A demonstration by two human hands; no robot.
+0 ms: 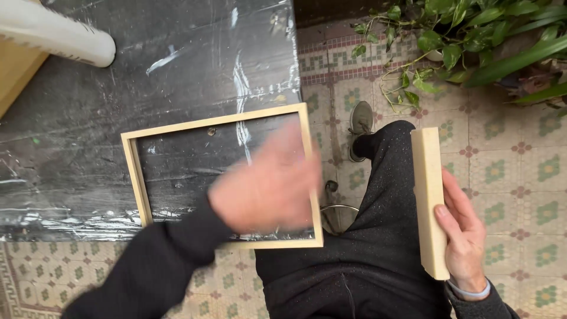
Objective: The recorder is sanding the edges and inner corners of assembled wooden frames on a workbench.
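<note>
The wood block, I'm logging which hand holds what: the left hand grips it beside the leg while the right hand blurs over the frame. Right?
Not quite. The head view shows the right hand gripping the block, and the left hand blurring over the frame. The rest stands.

Soft, even daylight with faint shadows. White glare streaks the glossy black desk [88,147] above the sharp wooden frame [139,189]. The left hand [266,183] over it is motion-blurred.
</note>
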